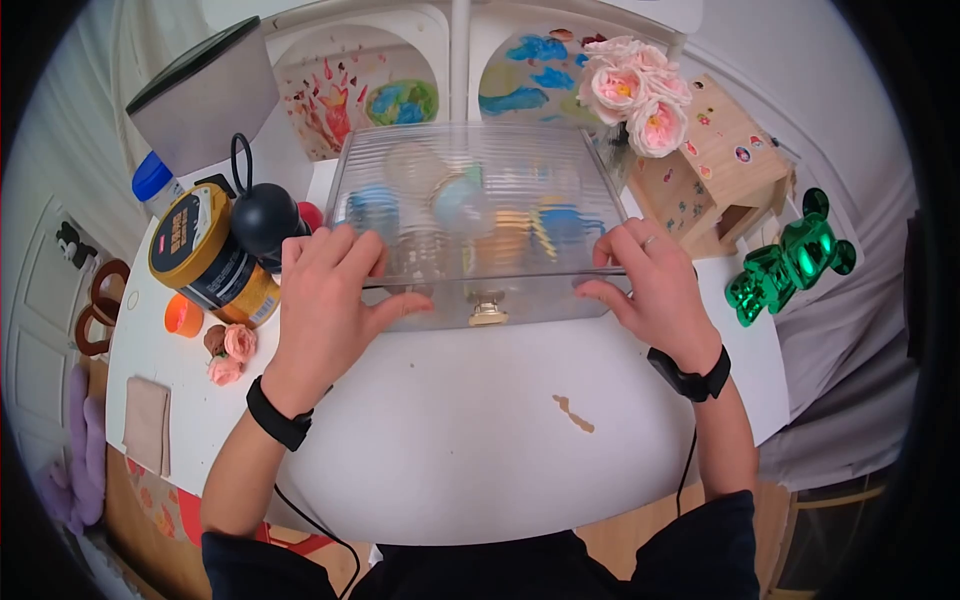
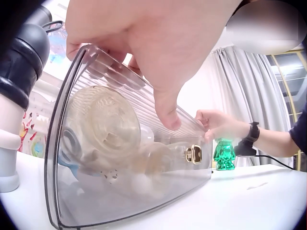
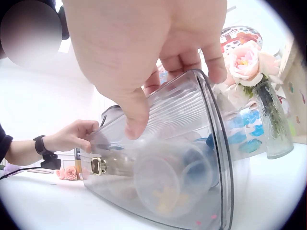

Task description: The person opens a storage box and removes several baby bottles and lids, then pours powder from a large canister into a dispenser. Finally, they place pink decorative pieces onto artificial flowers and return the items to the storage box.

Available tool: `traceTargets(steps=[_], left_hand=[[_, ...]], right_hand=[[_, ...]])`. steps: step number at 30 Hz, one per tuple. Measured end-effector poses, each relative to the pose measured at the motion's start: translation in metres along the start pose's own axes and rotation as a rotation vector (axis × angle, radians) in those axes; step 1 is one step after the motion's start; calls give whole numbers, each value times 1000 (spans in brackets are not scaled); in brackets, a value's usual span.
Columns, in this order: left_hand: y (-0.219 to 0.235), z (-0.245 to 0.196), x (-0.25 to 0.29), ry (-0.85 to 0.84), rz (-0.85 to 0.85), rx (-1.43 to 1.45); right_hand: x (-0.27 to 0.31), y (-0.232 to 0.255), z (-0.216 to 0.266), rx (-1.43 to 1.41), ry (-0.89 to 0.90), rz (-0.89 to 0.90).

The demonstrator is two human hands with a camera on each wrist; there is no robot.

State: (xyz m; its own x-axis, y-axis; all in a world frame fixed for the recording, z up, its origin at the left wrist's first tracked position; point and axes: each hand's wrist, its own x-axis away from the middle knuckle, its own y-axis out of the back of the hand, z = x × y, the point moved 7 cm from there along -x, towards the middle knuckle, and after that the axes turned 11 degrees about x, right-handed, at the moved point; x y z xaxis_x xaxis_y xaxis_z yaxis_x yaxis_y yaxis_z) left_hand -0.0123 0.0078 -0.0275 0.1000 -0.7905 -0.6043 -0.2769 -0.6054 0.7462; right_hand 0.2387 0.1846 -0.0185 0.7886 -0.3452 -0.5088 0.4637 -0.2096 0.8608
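A clear ribbed plastic box (image 1: 480, 200) with a gold clasp (image 1: 488, 308) on its front stands on the white table, its lid down. Through the walls show jars and blue, orange and yellow items, blurred. My left hand (image 1: 335, 300) grips the lid's front edge near the left corner, thumb on the front. At the right corner my right hand (image 1: 650, 290) holds the same edge, thumb also in front. The left wrist view shows the left hand (image 2: 153, 43) over the box (image 2: 129, 191); in the right wrist view the right hand (image 3: 139, 52) spans its top edge.
Left of the box stand a black bottle (image 1: 265, 215), a gold-lidded tub (image 1: 205, 250), an orange cup (image 1: 183, 316) and small roses (image 1: 238, 343). To the right are a flower vase (image 3: 273, 120), a wooden house (image 1: 715, 170) and a green bear figure (image 1: 800, 255).
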Motion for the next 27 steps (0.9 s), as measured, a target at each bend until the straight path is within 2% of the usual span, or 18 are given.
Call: traceTargets(steps=[6, 11, 21, 26, 27], left_hand=[[-9, 11, -2, -21, -134, -8], [-23, 19, -14, 57, -133, -12], [-39, 36, -29, 121, -160, -28], [-19, 30, -26, 167, -23, 117], [-12, 31, -23, 119, 3, 124]], right_hand=[[-5, -6, -2, 9, -17, -58], [-16, -16, -15, 3, -57, -109], [-37, -29, -26, 29, -117, -51], [-36, -27, -26, 10, -96, -77], [-36, -27, -25, 11, -105, -81]])
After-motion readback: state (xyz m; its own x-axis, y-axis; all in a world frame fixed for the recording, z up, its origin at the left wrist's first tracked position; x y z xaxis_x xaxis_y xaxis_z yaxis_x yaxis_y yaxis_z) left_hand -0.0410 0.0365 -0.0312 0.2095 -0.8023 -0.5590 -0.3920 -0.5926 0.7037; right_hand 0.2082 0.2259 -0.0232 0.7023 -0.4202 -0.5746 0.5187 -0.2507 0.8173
